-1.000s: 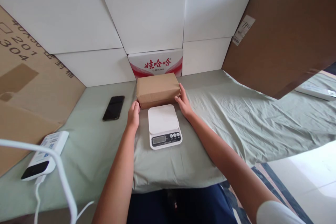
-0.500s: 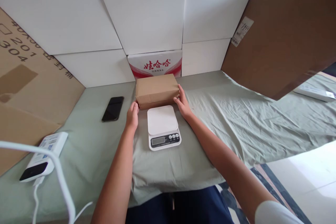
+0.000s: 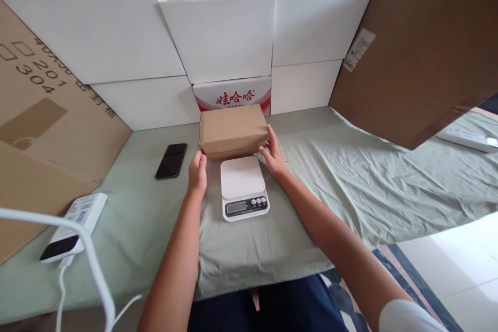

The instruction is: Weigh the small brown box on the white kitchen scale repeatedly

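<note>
A brown cardboard parcel [image 3: 232,129] is held just beyond a white kitchen scale [image 3: 243,187] on the green cloth-covered table [image 3: 350,176]. My left hand [image 3: 197,171] grips the parcel's near left corner. My right hand [image 3: 273,154] grips its right side. The parcel's near edge looks slightly raised above the cloth. The scale's platform is bare, and its display and buttons face me.
A black phone [image 3: 171,160] lies left of the parcel. A white power bank [image 3: 73,225] with a white cable [image 3: 89,264] sits at the near left. White boxes [image 3: 218,36] and a red-printed carton [image 3: 234,96] wall the back; brown cardboard sheets [image 3: 420,52] lean at both sides.
The parcel has come up a little at its near edge between my two hands. My hands keep the same grip on its sides.
</note>
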A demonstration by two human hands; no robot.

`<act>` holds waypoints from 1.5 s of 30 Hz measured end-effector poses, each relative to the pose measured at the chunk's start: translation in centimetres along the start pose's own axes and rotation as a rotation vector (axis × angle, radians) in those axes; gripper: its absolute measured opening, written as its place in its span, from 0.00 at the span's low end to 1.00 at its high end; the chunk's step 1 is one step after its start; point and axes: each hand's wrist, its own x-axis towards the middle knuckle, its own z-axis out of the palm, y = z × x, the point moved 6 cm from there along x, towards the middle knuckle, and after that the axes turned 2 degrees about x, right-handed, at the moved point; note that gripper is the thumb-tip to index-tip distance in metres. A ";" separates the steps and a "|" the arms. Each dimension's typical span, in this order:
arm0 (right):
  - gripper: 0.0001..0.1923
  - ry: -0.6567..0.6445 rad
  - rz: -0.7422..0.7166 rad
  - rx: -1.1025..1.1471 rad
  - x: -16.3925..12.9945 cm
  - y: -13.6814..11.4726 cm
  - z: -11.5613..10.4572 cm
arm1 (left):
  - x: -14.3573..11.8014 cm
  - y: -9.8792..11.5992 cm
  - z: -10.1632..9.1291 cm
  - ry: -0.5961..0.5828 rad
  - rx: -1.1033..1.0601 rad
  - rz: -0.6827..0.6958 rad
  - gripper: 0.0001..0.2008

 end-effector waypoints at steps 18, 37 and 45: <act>0.41 -0.041 0.014 -0.108 -11.5 -5.7 -1.9 | -14.3 4.2 -2.0 0.002 -0.019 0.004 0.43; 0.41 -0.031 0.019 -0.106 -10.6 -5.9 -1.8 | -13.9 4.8 -1.3 -0.102 -0.020 0.032 0.41; 0.39 0.090 -0.062 -0.121 -10.2 -6.9 -2.9 | -14.2 5.1 -2.1 0.026 -0.056 0.042 0.45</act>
